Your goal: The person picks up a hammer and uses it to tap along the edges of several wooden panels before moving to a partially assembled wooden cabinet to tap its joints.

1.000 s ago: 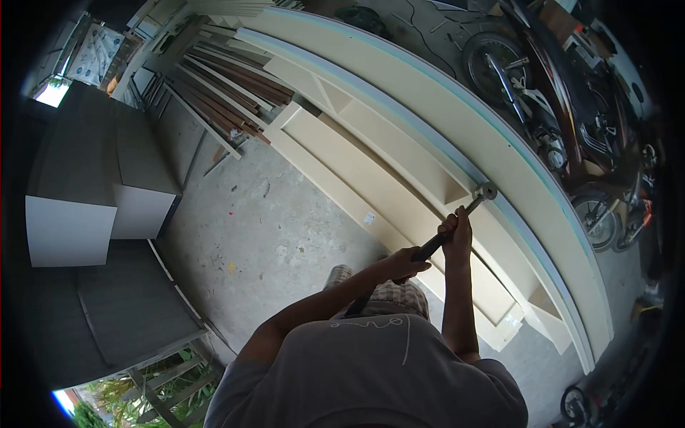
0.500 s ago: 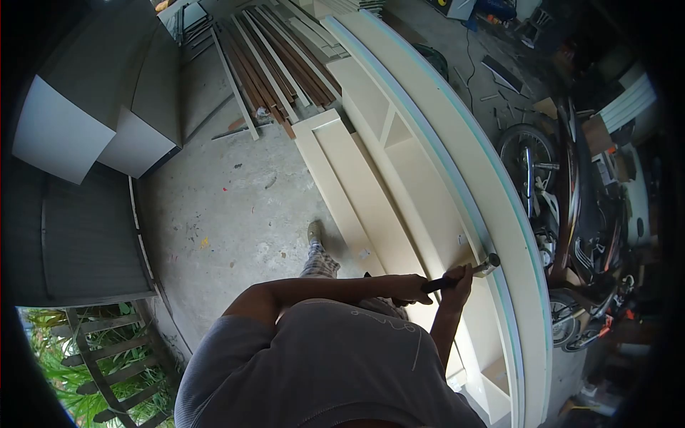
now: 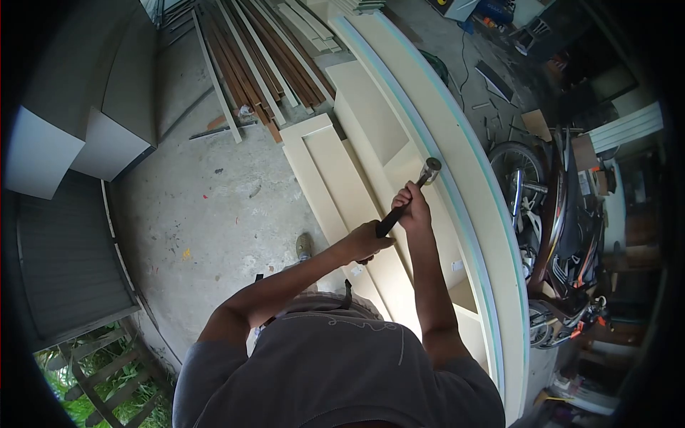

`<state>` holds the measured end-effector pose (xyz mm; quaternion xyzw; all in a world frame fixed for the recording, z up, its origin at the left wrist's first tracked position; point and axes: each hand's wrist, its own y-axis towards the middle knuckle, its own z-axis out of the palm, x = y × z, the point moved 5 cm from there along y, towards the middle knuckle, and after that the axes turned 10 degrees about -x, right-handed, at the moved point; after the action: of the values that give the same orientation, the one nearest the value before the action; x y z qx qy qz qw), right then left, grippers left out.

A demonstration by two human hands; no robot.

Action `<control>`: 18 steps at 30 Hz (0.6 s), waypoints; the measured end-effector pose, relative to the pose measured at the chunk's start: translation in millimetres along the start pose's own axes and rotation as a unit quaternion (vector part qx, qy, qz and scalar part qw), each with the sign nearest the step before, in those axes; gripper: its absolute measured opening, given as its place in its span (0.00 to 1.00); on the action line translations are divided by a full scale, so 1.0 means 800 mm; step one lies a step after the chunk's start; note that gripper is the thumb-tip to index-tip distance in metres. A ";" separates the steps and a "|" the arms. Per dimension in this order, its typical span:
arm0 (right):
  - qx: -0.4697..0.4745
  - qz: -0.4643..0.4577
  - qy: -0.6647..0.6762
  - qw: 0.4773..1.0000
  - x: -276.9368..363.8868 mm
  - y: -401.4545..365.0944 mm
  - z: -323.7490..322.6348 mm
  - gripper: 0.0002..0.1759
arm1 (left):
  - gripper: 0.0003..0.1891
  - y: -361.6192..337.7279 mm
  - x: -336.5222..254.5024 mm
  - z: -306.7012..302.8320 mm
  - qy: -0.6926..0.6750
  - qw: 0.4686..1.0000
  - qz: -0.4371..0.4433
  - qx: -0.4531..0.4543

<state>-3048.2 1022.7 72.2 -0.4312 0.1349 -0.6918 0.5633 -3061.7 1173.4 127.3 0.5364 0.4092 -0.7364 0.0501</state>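
A hammer [image 3: 390,222] with a dark handle and a round metal head lies slantwise across my hands, its head pointing forward and right. My right hand [image 3: 412,205] is closed round the handle just below the head. Lower down, my left hand [image 3: 362,242] is wrapped about the handle's end. The hammer head [image 3: 429,170] is over the edge of a long cream cabinet [image 3: 357,107] with open compartments; whether it touches cannot be told. Beneath my left hand is a cream framed panel [image 3: 315,153], lying alongside the cabinet.
Brown and cream strips [image 3: 246,64] lie on the concrete floor ahead. White-ended cabinets [image 3: 43,153] stand at the left. A motorcycle [image 3: 549,235] is parked right of the cabinet, near scattered offcuts and boxes. A wooden fence [image 3: 107,364] borders greenery at lower left.
Both hands and the hammer have moved forward and left along the cabinet. The hammer has swung from nearly sideways to pointing more forward. The view has shifted slightly.
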 end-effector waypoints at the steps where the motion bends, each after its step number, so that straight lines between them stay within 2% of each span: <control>1: -0.002 -0.016 -0.013 1.000 0.009 0.014 0.023 0.09 | 0.18 0.015 -0.013 -0.014 0.014 1.000 0.013 -0.009; 5: -0.008 -0.058 -0.046 0.997 0.036 0.070 0.082 0.08 | 0.19 0.072 -0.041 -0.055 0.036 0.996 0.063 -0.049; 8: -0.024 -0.052 -0.063 0.996 0.028 0.115 0.075 0.08 | 0.20 0.115 -0.025 -0.071 0.037 0.997 0.053 -0.039; 12: -0.028 -0.047 -0.087 0.995 0.011 0.134 0.066 0.08 | 0.19 0.132 0.001 -0.080 0.041 0.997 0.032 -0.052; 18: -0.013 -0.060 -0.064 0.996 0.008 0.138 0.060 0.09 | 0.18 0.139 0.007 -0.087 0.116 0.989 0.062 -0.073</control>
<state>-2939.0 995.1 28.9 -0.4894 0.0812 -0.6935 0.5224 -2955.0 1147.6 55.7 0.6379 0.4307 -0.6325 0.0870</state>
